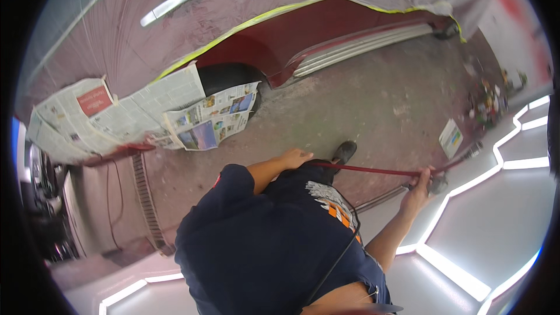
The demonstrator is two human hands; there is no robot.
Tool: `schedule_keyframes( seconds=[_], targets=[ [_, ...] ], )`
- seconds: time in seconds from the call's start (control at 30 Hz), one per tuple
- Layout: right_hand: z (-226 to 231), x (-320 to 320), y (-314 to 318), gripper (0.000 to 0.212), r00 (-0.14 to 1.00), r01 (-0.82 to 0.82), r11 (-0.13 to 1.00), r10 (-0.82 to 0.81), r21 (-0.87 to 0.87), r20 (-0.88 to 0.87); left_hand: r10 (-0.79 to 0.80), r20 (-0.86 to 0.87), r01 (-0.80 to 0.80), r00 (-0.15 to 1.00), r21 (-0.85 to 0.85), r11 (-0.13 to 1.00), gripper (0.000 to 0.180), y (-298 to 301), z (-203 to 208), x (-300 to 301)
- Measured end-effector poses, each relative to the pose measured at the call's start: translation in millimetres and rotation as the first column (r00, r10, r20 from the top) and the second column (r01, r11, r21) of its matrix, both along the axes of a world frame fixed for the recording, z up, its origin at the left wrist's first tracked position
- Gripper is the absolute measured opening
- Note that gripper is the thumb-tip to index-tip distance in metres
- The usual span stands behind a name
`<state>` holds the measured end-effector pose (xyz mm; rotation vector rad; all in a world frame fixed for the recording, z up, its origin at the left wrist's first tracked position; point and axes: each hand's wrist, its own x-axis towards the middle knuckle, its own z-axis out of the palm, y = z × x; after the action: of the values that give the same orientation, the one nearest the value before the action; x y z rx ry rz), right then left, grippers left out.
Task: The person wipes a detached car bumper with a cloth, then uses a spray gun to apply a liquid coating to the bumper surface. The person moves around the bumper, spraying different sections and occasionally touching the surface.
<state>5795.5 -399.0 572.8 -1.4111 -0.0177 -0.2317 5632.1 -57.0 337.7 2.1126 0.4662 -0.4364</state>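
Observation:
A long red hose (373, 169) runs nearly straight across in front of my body. At the right, the fingers of my right hand (417, 189) are closed round it, next to a round greyish fitting (437, 183); past the hand the hose continues toward the upper right. My left hand (295, 157) is low in front of my dark clothing, close to where the hose drops out of sight. Its back and some finger show, but the rest of the fingers are hidden, so I cannot make out whether it grips the hose.
Ahead stands a dark red vehicle (280, 38) under clear plastic sheeting (192, 20) edged with yellow tape. Newspaper (146, 108) masks its left part and wheel. A floor grate (146, 198) lies left; light panels (455, 268) line the right side. Small litter (487, 102) lies far right.

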Motion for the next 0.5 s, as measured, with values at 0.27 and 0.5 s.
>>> schedule_keyframes(
  seconds=[0.27,0.5],
  targets=[
    [35.7,303.2,-109.2,0.022,0.997,-0.048,0.993,0.040,-0.111,-0.073,-0.165,-0.011,0.166,0.986,0.121,0.979,0.054,-67.1,-98.9,226.4],
    [22.9,520.5,-187.6,0.028,0.999,-0.020,0.997,0.017,-0.075,-0.051,0.167,-0.107,-0.154,0.980,0.127,0.980,0.049,-127.1,-59.6,403.9]
  ],
)
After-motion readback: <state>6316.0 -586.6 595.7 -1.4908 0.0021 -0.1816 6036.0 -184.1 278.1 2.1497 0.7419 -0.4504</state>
